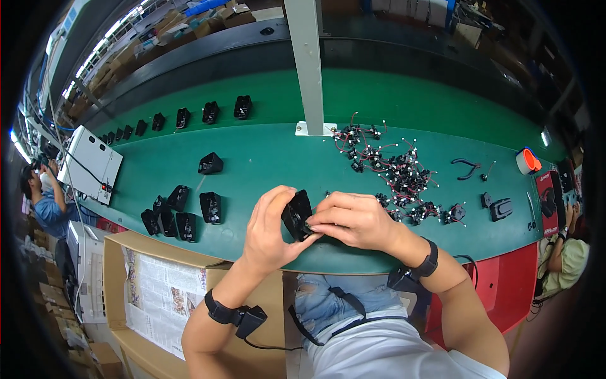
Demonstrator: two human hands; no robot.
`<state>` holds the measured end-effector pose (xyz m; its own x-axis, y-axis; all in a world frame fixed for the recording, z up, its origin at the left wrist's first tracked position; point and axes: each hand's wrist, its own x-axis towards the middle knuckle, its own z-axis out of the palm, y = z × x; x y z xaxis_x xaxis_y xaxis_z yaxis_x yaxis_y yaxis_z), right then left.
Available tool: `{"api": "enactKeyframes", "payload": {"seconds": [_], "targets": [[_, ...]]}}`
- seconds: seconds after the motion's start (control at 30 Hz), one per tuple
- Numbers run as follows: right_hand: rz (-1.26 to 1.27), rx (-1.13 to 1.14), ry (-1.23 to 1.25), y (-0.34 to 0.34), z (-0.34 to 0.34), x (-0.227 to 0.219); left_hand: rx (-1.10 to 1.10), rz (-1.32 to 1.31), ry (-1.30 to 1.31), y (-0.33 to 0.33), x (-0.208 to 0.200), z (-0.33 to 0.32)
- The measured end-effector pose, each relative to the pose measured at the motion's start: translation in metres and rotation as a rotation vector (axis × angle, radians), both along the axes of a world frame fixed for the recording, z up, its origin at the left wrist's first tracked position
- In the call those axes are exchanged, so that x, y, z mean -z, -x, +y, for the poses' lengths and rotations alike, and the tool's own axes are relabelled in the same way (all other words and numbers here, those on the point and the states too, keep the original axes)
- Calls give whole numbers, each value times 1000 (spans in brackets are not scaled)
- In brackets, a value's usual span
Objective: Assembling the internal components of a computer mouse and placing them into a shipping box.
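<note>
My left hand (pixel 265 230) grips a black, open box-shaped plastic housing (pixel 297 211) above the near edge of the green bench, its hollow side facing right. Fingers pinched together, my right hand (pixel 356 220) presses at the housing's lower right rim. A small piece shows at those fingertips, too hidden to name. To the right lies a heap of small black parts with red and black wires (pixel 407 174). Several similar black housings (pixel 186 226) stand in a group to the left, and a single housing (pixel 210 163) sits behind them.
A row of black housings (pixel 183 117) runs along the far green strip. A metal post (pixel 306 69) rises mid-bench. Pliers (pixel 466 169), a black block-shaped part (pixel 502 209) and an orange-and-white cup (pixel 527 161) lie right. A paper-lined cardboard box (pixel 113 278) and red bin (pixel 505 287) flank me.
</note>
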<state>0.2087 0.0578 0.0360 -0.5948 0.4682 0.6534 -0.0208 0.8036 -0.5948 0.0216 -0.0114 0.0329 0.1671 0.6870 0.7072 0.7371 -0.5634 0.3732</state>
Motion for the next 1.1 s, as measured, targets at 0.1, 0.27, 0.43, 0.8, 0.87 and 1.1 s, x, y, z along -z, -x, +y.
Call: {"api": "enactKeyframes", "payload": {"seconds": [0.1,0.27,0.43,0.8,0.87,1.1], "targets": [[25,-20,-164,-3,4,0,21,3,35,-2,-3,0],[15,33,-29,-2,-6,-4,31,4,77,-2,-3,-3],[-17,47,44,1,-13,-3,14,27,50,-1,-5,-2],[14,-42,52,1,-11,3,118,-77,259,0,-12,-3],[28,-34,72,5,-15,7,124,-83,281,0,-14,-5],[-1,-53,25,3,-12,8,165,-49,291,8,-14,-1]]}}
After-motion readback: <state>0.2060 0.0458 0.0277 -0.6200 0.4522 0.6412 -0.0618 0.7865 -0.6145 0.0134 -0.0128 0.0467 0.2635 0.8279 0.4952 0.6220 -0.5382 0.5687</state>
